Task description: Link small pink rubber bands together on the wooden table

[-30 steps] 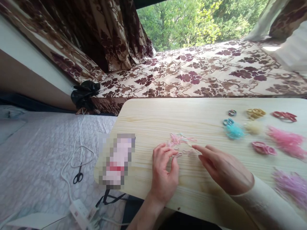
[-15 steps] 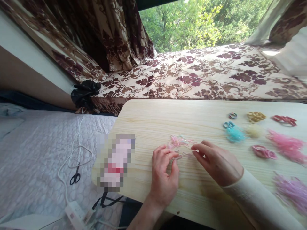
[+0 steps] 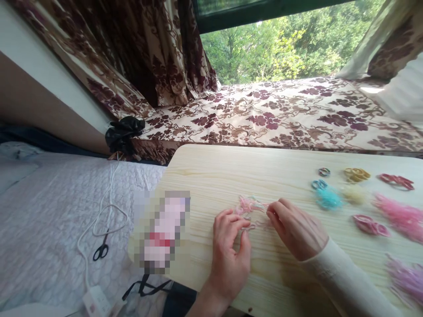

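Scissors (image 3: 101, 252) are seen on quilted bedding (image 3: 49, 207), left of the table (image 3: 205, 176). The left hand (image 3: 230, 253) is held loosely open, its fingertips placed at pastel strands (image 3: 246, 204) on the tabletop. By their right end, the right hand (image 3: 299, 231) is bunched; whether any strand is gripped cannot be told. Turquoise strands (image 3: 328, 198), then pink strands (image 3: 400, 216), are laid beyond.

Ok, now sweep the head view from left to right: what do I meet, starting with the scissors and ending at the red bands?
Black ring-handled scissors, pixelated pink oblong object, bare left hand, bare right hand, mustard-yellow looped bands, red looped bands.
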The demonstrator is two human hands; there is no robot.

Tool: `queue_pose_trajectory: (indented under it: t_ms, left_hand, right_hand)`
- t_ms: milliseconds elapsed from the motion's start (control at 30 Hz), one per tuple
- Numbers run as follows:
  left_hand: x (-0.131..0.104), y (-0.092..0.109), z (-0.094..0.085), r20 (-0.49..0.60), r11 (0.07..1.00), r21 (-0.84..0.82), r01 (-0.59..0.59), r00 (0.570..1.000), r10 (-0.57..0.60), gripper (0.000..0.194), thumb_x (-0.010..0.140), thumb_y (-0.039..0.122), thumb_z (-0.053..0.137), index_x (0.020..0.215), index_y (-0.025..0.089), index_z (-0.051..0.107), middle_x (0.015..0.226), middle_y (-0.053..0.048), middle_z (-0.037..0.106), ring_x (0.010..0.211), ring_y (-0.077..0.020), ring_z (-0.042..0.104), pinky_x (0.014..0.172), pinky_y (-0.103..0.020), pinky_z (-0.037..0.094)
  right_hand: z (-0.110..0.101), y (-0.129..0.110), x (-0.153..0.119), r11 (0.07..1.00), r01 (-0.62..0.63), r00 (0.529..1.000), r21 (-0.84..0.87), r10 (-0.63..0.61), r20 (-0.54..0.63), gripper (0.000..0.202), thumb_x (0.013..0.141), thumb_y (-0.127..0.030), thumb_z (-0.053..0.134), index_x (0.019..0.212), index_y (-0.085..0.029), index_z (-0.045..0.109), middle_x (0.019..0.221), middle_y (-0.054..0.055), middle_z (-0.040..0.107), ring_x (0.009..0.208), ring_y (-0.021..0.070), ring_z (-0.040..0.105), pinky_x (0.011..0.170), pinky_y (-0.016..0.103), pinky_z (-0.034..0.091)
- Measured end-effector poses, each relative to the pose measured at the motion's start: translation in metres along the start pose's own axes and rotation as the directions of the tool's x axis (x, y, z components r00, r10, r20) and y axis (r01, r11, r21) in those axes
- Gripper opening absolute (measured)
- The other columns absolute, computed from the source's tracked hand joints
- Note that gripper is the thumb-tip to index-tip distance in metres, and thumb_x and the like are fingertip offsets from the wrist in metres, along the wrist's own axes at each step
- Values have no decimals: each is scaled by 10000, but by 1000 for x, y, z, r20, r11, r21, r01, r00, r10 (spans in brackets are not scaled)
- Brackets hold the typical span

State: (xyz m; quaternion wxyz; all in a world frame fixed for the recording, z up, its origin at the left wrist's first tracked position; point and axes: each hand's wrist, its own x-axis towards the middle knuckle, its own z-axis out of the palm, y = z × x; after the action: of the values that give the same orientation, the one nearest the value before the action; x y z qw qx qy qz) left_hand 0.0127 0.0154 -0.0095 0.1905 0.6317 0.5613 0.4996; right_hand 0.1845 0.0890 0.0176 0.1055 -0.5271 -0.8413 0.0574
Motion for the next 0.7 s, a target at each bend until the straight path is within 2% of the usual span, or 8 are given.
queue_pose_trajectory:
  t_ms: [167, 300, 433, 567, 633, 700]
  left_hand:
    - [1, 1, 0, -10, 1000, 6, -4, 1000, 4, 271, 872, 35, 511, 1018, 222, 641, 1021, -53, 666, 1175, -228, 533, 1052, -450, 468]
    - [1, 3, 0, -17, 1000, 6, -6, 1000, 6, 257, 874, 46, 517, 1009, 224, 643, 1008, -50, 670, 1175, -234, 540, 1044, -456, 473]
    - [1, 1, 1, -17, 1000, 12, -5, 1000, 5, 248, 872, 47, 518, 992, 223, 646, 995, -49, 670, 1173, -234, 540, 1043, -454, 472]
    - [-1, -2, 1, -6, 1000, 12, -17, 1000, 17, 238, 885, 58, 513, 994, 225, 644, 996, -48, 670, 1177, -229, 533, 1044, -454, 462]
    - [-1, -4, 2, -8, 1000, 18, -12, 1000, 12, 231, 894, 69, 511, 994, 227, 646, 1004, -46, 671, 1184, -228, 528, 1046, -454, 456]
    - [-2, -5, 2, -9, 1000, 21, -10, 1000, 10, 221, 901, 81, 509, 988, 229, 649, 1012, -44, 674, 1179, -227, 531, 1045, -453, 455]
  right_hand:
    - [-10, 6, -10, 982, 25, 997, 186, -10, -83, 265, 965, -335, 383, 790, -236, 557, 705, -2, 649, 531, 120, 592, 530, 255, 411]
    - [-23, 7, -15, 968, 27, 994, 250, 2, -114, 263, 944, -311, 405, 762, -233, 579, 645, 3, 666, 545, 140, 630, 517, 262, 449]
    - [-36, 13, -22, 963, 39, 989, 268, 2, -148, 246, 916, -303, 434, 817, -232, 649, 729, 31, 720, 582, 155, 669, 526, 270, 493]
    - [-55, 24, -33, 965, -20, 990, 263, 56, -131, 266, 902, -331, 451, 841, -238, 692, 782, 47, 752, 570, 163, 673, 529, 276, 530]
    - [-66, 36, -44, 972, -46, 992, 231, 71, -104, 299, 899, -387, 462, 844, -250, 722, 816, 50, 767, 634, 185, 701, 559, 282, 555]
    - [-76, 59, -57, 986, -70, 991, 154, 87, -102, 352, 870, -508, 487, 848, -278, 753, 830, 28, 776, 674, 197, 715, 583, 284, 571]
